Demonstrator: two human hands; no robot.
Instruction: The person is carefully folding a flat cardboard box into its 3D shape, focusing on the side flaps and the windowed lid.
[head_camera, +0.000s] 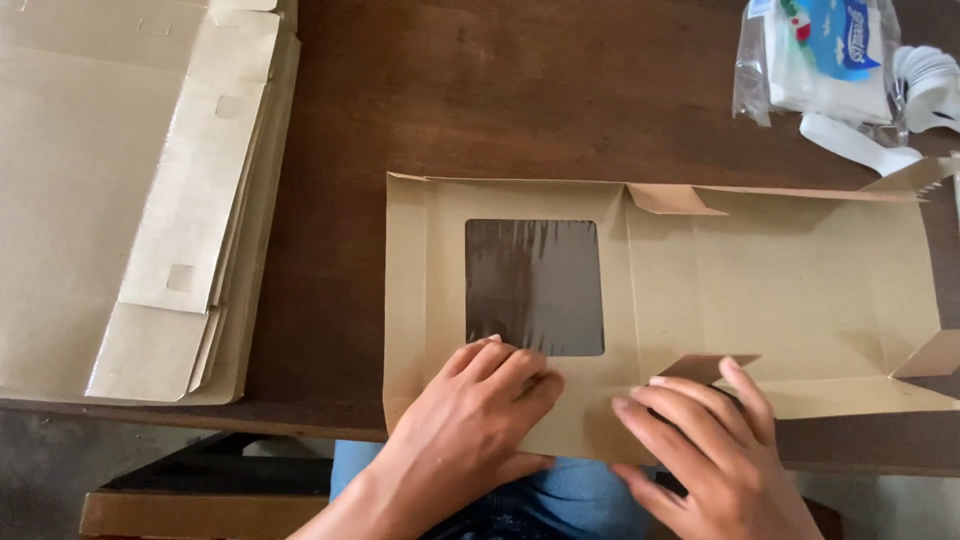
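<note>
A flat brown cardboard box blank (780, 290) with a clear plastic window (534, 287) is laid across the dark wooden worktop (450, 90), its near edge overhanging the worktop's front. The left hand (475, 415) is pressed palm-down on the blank just below the window, fingers (500, 365) held close together and flat. The right hand (715, 440) is laid beside it on the near flap, fingers slightly spread, the tips touching a small raised tab (710, 366) — nothing is pinched. To the left, well apart, a stack of unfolded blanks (130, 200) is seen. At the far right corner a plastic pack of white napkins (820, 55) and white plastic spoons (925, 85) are kept — clear of the hands.
</note>
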